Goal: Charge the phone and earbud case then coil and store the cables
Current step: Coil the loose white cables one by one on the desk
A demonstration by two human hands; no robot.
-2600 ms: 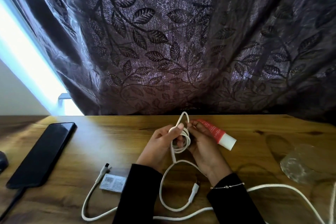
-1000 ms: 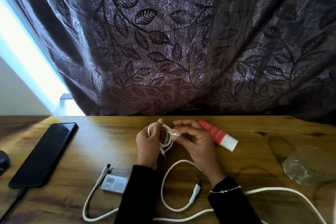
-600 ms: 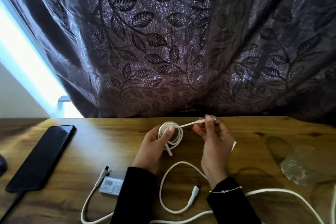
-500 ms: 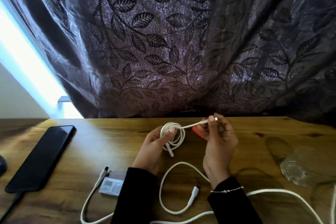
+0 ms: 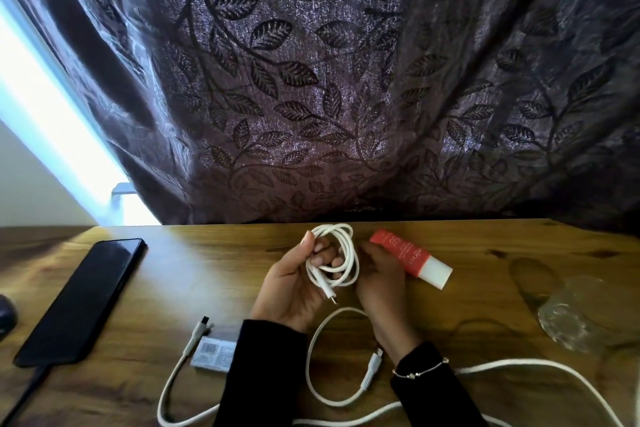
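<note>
The left hand [image 5: 291,288] is gripping the coiled white cable [image 5: 334,258] just above the desk [image 5: 207,274], fingers hooked through the loops; the right hand [image 5: 379,279] is cupping its side, fingers hidden. Well left, the phone [image 5: 81,298] is lying plugged in.

the free end of the short white cable [image 5: 332,255], stretched out to the right in the right hand [image 5: 379,279] half a second ago, is now wound in; the cable is a full coil held in the left hand [image 5: 292,282]. one plug [image 5: 329,295] hangs below the loops. the right hand has dropped beside the coil, uncovering the red tube [image 5: 410,258] on the desk [image 5: 207,274].
</note>
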